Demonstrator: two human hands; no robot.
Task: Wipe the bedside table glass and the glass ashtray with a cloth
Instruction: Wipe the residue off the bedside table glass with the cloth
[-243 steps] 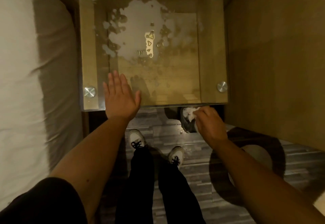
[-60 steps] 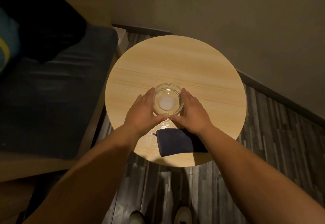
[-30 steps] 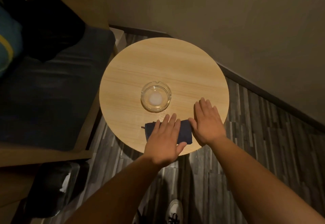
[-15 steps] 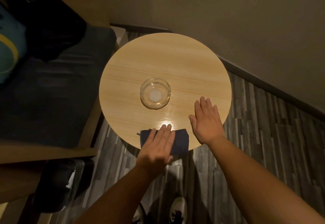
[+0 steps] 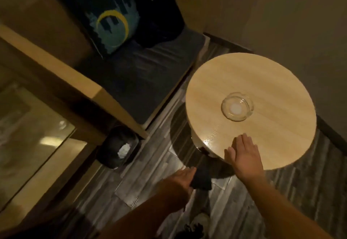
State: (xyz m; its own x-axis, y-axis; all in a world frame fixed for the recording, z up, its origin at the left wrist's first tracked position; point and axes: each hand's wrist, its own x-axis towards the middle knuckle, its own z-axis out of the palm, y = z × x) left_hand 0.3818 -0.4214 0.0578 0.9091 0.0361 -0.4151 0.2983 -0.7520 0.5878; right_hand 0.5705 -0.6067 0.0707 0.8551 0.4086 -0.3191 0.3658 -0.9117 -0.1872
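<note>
Head camera looks down at a round wooden table [image 5: 272,81] standing on a dark plank floor [image 5: 300,192], close to a plain wall. A clear glass ashtray [image 5: 237,107] sits upright near the middle of the tabletop, with a pale round patch showing in its base and a notch at its far rim. Nothing touches the ashtray; both hands are well apart from it.

Right hand [image 5: 244,154] lies flat, palm down, on the near edge of the table, its fingers [image 5: 242,141] stretched out straight and close together, pointing toward the ashtray. It holds nothing; only the palm and fingers rest on the wood, beside a shiny streak on the surface.

Left hand [image 5: 181,177] is below the table's edge, out over the floor, and is blurred. Its fingers are closed on a dark blue cloth [image 5: 201,177], which hangs bunched from the grip just beside the table's near rim. How tightly the fingers curl I cannot tell, since the hand is smeared by motion.

To the left stands a bench with a dark cushion [image 5: 140,73], carrying a pillow [image 5: 110,26] with a yellow ring design. A black waste bin [image 5: 118,146] with something white crumpled inside sits on the floor below the bench's corner. 1 shoe [image 5: 201,222] shows at the bottom.
</note>
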